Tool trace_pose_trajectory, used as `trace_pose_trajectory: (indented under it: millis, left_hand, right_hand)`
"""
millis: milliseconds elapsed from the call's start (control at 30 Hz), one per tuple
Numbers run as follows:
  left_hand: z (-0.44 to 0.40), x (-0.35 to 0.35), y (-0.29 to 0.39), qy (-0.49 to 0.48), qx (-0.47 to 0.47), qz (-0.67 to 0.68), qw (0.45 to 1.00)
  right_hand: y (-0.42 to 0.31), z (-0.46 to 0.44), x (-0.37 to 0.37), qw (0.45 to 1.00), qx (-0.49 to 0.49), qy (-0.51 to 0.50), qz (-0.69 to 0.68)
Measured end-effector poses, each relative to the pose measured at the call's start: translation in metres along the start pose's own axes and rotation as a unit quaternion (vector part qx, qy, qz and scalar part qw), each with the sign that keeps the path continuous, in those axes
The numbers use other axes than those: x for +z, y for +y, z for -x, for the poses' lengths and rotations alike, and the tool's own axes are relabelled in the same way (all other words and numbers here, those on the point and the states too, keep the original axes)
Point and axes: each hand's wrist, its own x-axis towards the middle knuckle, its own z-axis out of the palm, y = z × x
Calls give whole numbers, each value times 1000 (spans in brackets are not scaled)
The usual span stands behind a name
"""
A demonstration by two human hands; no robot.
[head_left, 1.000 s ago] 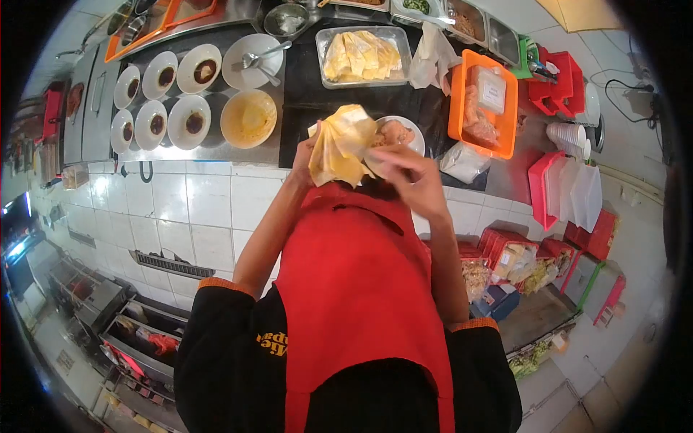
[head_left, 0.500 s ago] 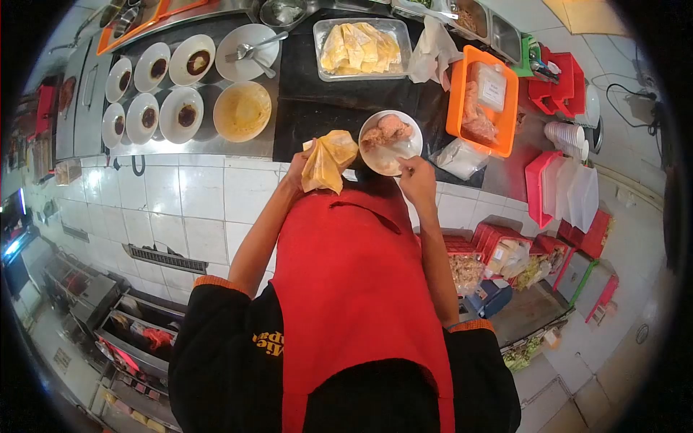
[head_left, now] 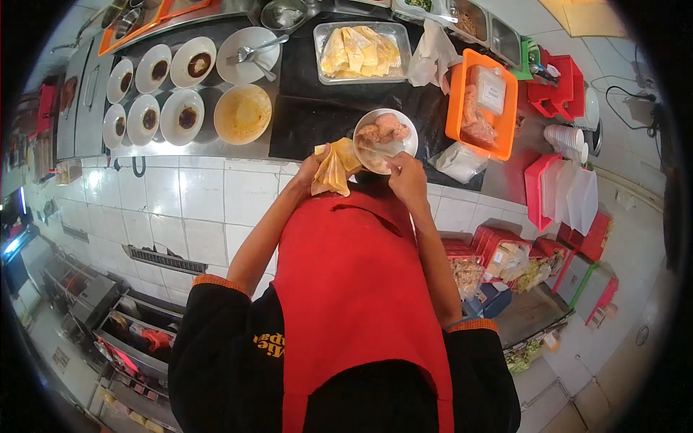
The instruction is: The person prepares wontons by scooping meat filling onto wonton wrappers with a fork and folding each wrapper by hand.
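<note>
Yellow wrappers (head_left: pixel 333 172), a small stack of thin, floury dough sheets: fanned and pleated, corners hanging loose, up off the bench (head_left: pixel 209 146) just in front of the apron. Left hand (head_left: pixel 307 172) grips them along their left side. Right next to them is a round, smooth white bowl (head_left: pixel 359 148), close beside the stack's right edge; can't tell if they touch. In it: meat paste (head_left: pixel 391 128), pink and lumpy, heaped toward the far side, browner on the left. Right hand (head_left: pixel 408 177) is at the bowl's near right rim, fingers curled in; can't tell if they pinch the rim or a tool.

Under the bowl: flat black mat (head_left: pixel 307 108), dull finish. Beyond it, a shallow clear-looking rectangular tray (head_left: pixel 361 79) with more wrappers (head_left: pixel 361 52), overlapping in soft folds. Crumpled whitish sheet (head_left: pixel 433 61) at the tray's right. Further right, orange plastic tray (head_left: pixel 454 108), rounded corners, with pale pink meat (head_left: pixel 476 123) and a labelled box (head_left: pixel 491 90). Limp clear bag (head_left: pixel 460 162) by its near end.

Left, on shiny steel: six white bowls (head_left: pixel 170 119) in two rows, dark liquid pooled in each; one bowl smeared yellow (head_left: pixel 242 115); one carrying metal cutlery (head_left: pixel 249 54).

Apron (head_left: pixel 354 267): matte red fabric. Floor (head_left: pixel 203 202): glossy white square tiles.
</note>
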Motion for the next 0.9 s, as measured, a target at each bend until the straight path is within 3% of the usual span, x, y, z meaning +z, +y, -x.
trace_pose_trajectory:
  millis: [133,200,267,333,467,667,733,833,900]
  left_hand:
    - [-7,-10,-5,-18,18,18,1000]
    - [-11,-19,-7,-44,18,10,999]
    - [-16,-29,-9,-43,18,7,999]
    - [-13,-21,-7,-43,15,3,999]
    - [-2,-2,-2,-4,22,2,1000]
    - [16,0,8,-28,73,28,997]
    - [34,18,16,-45,92,54,993]
    - [52,55,27,-81,77,76,991]
    - [53,65,30,-157,91,18,983]
  right_hand:
    - [-2,-3,6,998,-21,40,36]
    - [-9,1,-4,999,-19,6,41]
    - [-9,1,-7,998,-16,-30,47]
    - [-2,-4,-3,999,-14,26,36]
    - [-2,-4,2,998,-40,22,46]
    - [13,3,-33,978,-74,-91,-172]
    - [-14,7,-55,956,-63,-117,-261]
    - [-46,7,-70,949,-64,-89,-295]
    - [-56,5,-67,948,-75,-65,-303]
